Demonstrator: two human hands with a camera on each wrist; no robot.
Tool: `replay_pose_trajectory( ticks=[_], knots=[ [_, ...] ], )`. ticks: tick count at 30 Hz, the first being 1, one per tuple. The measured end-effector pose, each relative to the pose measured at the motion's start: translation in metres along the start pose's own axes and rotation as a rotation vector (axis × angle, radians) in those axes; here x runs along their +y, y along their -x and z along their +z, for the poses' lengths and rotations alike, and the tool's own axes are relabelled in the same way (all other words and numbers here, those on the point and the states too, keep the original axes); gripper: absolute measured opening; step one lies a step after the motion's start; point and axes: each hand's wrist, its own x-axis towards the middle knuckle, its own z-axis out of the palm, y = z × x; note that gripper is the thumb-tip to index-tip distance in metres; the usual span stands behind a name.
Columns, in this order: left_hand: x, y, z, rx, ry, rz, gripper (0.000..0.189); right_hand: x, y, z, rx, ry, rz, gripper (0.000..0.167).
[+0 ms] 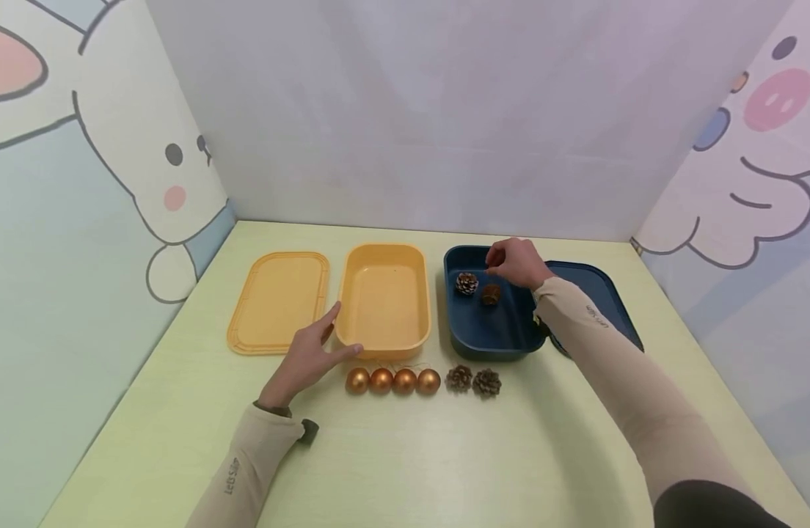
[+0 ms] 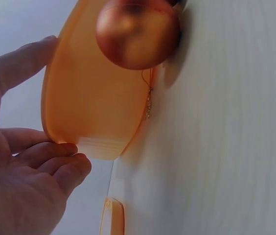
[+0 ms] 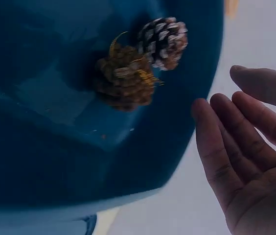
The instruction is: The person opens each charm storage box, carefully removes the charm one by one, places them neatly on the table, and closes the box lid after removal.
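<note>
My left hand (image 1: pixel 306 363) is at the near left corner of a yellow box (image 1: pixel 383 350), its thumb at the near rim and its fingers along the left side. In the left wrist view, the fingertips (image 2: pixel 72 152) touch that box's rim. My right hand (image 1: pixel 519 262) is over the far right part of a dark blue box (image 1: pixel 494 350), with nothing between its fingers. Inside the blue box lie a white-tipped pine cone (image 1: pixel 466 284) and a brown pine cone (image 1: pixel 491 295) with a gold string, close together in the right wrist view.
Several shiny copper-gold balls (image 1: pixel 404 381) stand in a row before the yellow box. Two pine cones (image 1: pixel 487 383) lie to their right. A yellow lid (image 1: pixel 282 302) lies at the left, and a dark blue lid (image 1: pixel 603 297) is partly hidden behind my right arm.
</note>
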Motion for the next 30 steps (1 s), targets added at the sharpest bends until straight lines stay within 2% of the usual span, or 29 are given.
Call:
replay_pose_trajectory(
  ticks=[5,9,12,19,25,30],
  knots=[
    [0.0,-0.001,0.0,-0.002,-0.006,0.003,0.098,0.007,-0.005,0.013,-0.08,0.054,0.075,0.026],
    [-0.001,-0.002,0.001,-0.005,-0.01,0.005,0.098,0.009,-0.007,0.021,-0.119,0.075,0.102,0.029],
    [-0.001,-0.002,0.001,-0.001,-0.012,0.002,0.098,0.009,-0.009,0.025,-0.134,0.097,0.095,0.028],
    [-0.001,0.0,-0.001,0.002,-0.021,-0.005,0.098,0.004,-0.011,0.029,-0.252,0.126,0.088,0.025],
    [-0.001,0.0,-0.001,0.0,-0.022,-0.009,0.098,0.003,-0.012,0.03,-0.281,0.136,0.129,0.03],
    [0.0,0.0,-0.002,-0.001,-0.021,-0.011,0.098,0.004,-0.012,0.026,-0.27,0.15,0.092,0.024]
  ],
)
